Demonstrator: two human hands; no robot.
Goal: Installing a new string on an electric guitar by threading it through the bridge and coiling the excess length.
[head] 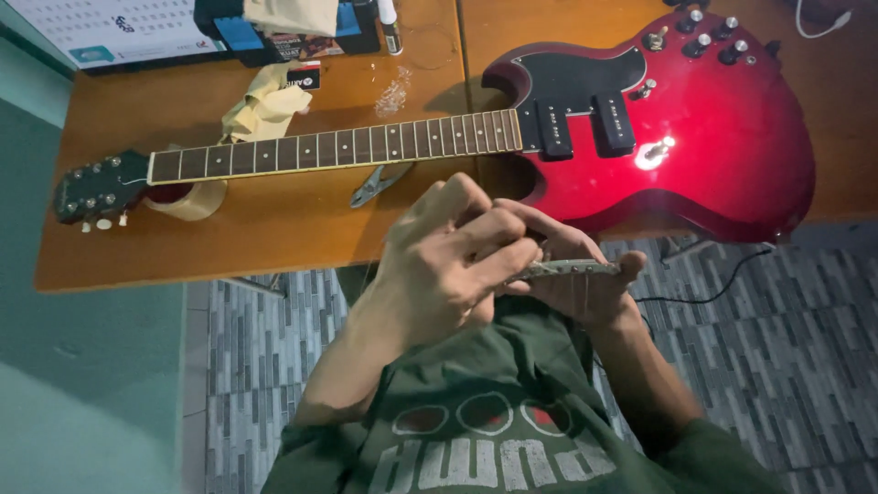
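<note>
A red electric guitar (695,155) lies flat on the wooden bench (274,229), and everything else is placed from it. Its dark headstock (96,187) reaches toward the bench's left end, resting on a roll of tape (192,199). Just behind the neck (338,146), a crumpled pale yellow cloth (265,105) sits on the wood. Farther back from the neck lie a calendar sheet (110,27) and a black and blue box (283,32), with a marker (389,26) beside it. Just in front of the neck, near where it meets the body, a small pair of pliers (377,183) lies on the bench.

In front of the guitar's body, off the bench edge and above the person's green shirt (485,430), both hands work together. The left hand (448,265) is curled, its fingertips pinched down onto the near end of a small, narrow metal part (572,269). The right hand (576,274) cups the same part from below, fingers closed round it, with the thumb tip at its far end. Thin strings appear to hang down from the part, though they are too fine to be sure. Below the guitar's body, a black cable (713,288) trails over the grey tiled floor (777,366).
</note>
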